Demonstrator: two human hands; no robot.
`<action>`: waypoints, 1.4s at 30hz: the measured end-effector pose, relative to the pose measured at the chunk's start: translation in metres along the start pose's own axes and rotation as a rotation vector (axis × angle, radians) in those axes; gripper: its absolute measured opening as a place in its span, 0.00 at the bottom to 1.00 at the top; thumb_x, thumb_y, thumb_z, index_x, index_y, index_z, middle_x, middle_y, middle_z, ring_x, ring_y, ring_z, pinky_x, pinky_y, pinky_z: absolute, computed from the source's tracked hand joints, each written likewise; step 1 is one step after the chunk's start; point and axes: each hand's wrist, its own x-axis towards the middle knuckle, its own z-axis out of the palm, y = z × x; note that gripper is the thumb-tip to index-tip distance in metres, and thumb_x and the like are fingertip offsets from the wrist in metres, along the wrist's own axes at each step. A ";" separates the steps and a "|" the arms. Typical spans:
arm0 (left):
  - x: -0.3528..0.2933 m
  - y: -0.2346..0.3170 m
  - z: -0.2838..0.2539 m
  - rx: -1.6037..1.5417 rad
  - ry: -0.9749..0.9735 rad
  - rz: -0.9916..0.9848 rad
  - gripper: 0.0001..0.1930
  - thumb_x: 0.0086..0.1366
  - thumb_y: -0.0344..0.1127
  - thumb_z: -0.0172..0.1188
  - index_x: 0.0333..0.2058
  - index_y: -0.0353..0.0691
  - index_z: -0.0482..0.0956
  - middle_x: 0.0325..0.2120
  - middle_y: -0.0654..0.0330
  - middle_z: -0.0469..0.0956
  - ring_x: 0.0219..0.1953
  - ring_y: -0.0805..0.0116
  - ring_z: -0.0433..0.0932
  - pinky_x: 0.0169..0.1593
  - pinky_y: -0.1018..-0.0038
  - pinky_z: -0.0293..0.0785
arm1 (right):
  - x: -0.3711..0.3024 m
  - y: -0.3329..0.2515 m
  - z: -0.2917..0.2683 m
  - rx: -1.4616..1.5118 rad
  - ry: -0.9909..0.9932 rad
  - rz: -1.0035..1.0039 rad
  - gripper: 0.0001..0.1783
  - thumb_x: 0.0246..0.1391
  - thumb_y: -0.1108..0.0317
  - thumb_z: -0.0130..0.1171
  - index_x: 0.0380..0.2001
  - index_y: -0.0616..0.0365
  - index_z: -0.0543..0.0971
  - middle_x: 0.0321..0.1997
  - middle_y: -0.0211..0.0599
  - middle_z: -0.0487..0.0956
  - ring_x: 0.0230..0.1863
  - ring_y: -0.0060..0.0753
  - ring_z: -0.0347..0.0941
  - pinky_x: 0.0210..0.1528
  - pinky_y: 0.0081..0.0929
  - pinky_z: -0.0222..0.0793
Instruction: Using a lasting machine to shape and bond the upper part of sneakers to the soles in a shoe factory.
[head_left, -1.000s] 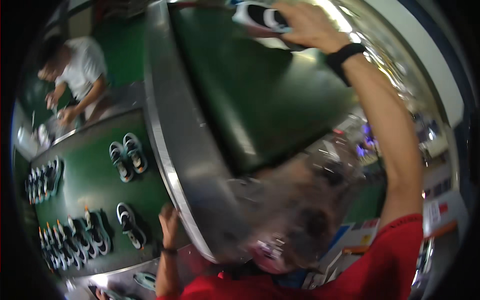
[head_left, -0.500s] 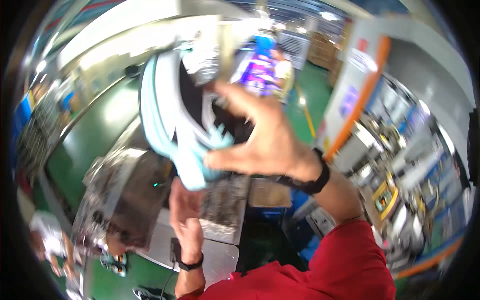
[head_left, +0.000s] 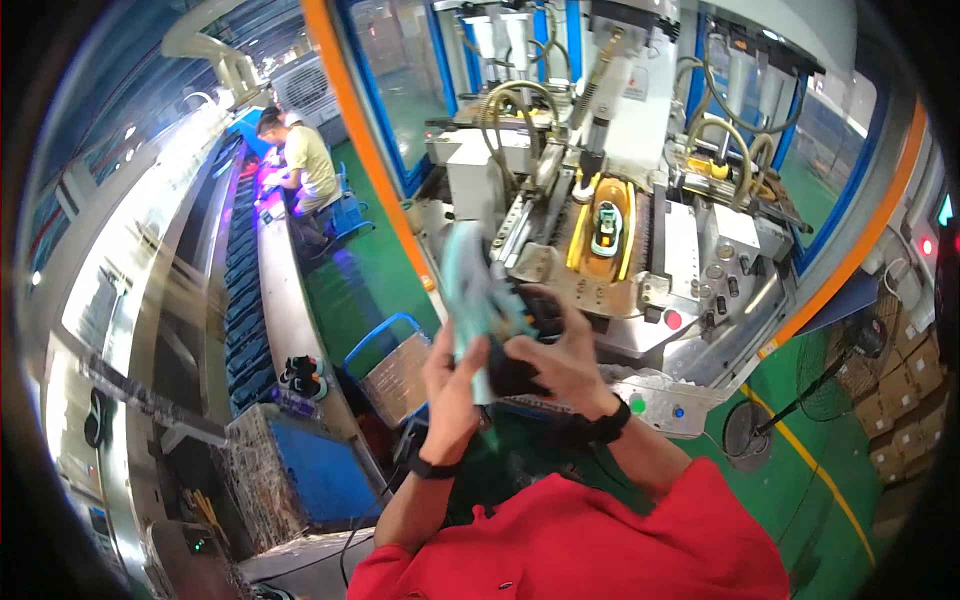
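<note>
A mint-green and white shoe [head_left: 468,275] with a dark part on its right side is between my hands, smeared by motion. My left hand [head_left: 452,385] is closed on its lower left side. The fingers of my right hand [head_left: 568,362] wrap round the dark part at its right. Beyond my hands, inside a machine with an orange-edged frame, another shoe-shaped piece [head_left: 607,228] in dark and pale green sits in a yellow-sided mould [head_left: 600,266].
A conveyor [head_left: 243,300] runs along the left, with dark shoes [head_left: 303,378] near its close end. A person [head_left: 308,170] sits beside it. A blue-handled cart [head_left: 398,378] stands left of my hands. Green and blue buttons mark the machine's front panel [head_left: 670,408]; a fan [head_left: 835,365] stands right.
The view has turned from the conveyor side to the machine. My left hand, formerly apart below the shoe, now grips it with my right. The shoe is lower and more upright.
</note>
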 end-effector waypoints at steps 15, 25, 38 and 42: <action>0.292 -0.280 0.210 0.769 -0.141 -0.129 0.39 0.50 0.54 0.68 0.47 0.21 0.70 0.45 0.37 0.76 0.47 0.47 0.76 0.51 0.60 0.71 | -0.017 -0.003 -0.286 -0.362 0.826 0.096 0.30 0.42 0.74 0.61 0.53 0.66 0.71 0.46 0.35 0.75 0.45 0.26 0.71 0.52 0.23 0.66; 0.371 -0.361 0.241 1.022 -0.142 -0.279 0.30 0.50 0.36 0.63 0.51 0.30 0.65 0.46 0.39 0.75 0.50 0.42 0.75 0.54 0.56 0.71 | -0.009 -0.003 -0.316 -0.687 1.053 0.148 0.29 0.41 0.76 0.57 0.52 0.67 0.72 0.47 0.38 0.75 0.48 0.30 0.70 0.55 0.27 0.65; 0.196 -0.119 0.057 -0.145 -0.221 -0.744 0.23 0.60 0.25 0.61 0.54 0.29 0.69 0.44 0.58 0.78 0.42 0.69 0.79 0.49 0.71 0.77 | 0.322 0.132 -0.333 -1.127 0.256 0.701 0.32 0.33 0.55 0.72 0.40 0.67 0.79 0.40 0.54 0.81 0.42 0.46 0.80 0.44 0.34 0.75; 0.148 -0.064 -0.018 0.053 0.051 -0.595 0.30 0.52 0.27 0.63 0.55 0.27 0.67 0.46 0.55 0.76 0.47 0.64 0.78 0.54 0.69 0.73 | 0.357 0.218 -0.277 -1.381 0.284 0.666 0.25 0.39 0.54 0.68 0.33 0.66 0.82 0.42 0.52 0.82 0.45 0.50 0.80 0.48 0.39 0.75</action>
